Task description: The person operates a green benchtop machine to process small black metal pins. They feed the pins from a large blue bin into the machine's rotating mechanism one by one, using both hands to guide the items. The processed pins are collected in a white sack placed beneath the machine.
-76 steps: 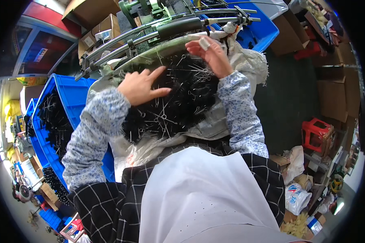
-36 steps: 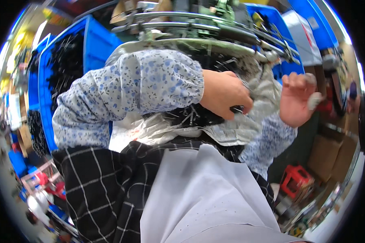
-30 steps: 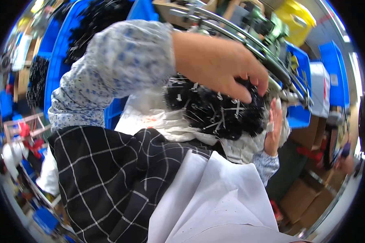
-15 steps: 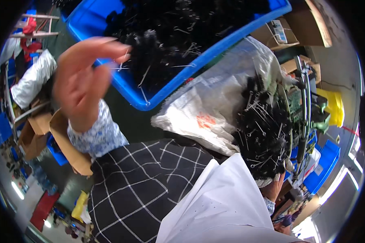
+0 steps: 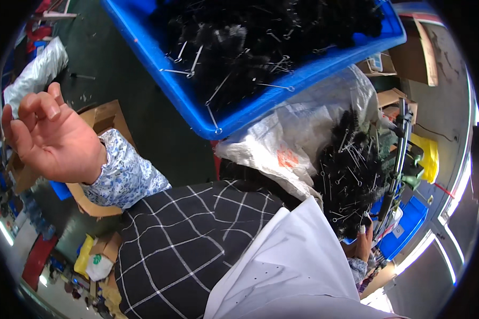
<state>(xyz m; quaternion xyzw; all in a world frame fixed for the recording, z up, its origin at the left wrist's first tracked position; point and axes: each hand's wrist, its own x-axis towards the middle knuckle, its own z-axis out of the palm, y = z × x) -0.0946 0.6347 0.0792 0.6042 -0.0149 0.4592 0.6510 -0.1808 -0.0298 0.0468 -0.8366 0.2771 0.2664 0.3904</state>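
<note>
My left hand (image 5: 58, 139) is raised at the left, palm up, its fingers loosely curled and apart, holding nothing. To its right, a blue plastic tub (image 5: 159, 80) is heaped with black-bristled brushes (image 5: 239, 48) whose wire stems end in small loops. My right hand (image 5: 364, 242) shows only in part at the lower right. Its fingers are together at the lower edge of a second pile of black wire brushes (image 5: 351, 175); what they grip is too small to make out. That pile lies on a white woven sack (image 5: 303, 127).
Behind the second pile stands a metal-framed machine (image 5: 402, 154). A yellow bag (image 5: 424, 159) and a blue bin (image 5: 404, 228) are to its right. Cardboard boxes (image 5: 112, 114) sit on the floor at left. White cloth (image 5: 287, 260) and black checked fabric (image 5: 186, 244) cover my lap.
My left hand has swung left and away from the tub, turning palm up and opening. The view has shifted slightly. My right hand stays by the second pile.
</note>
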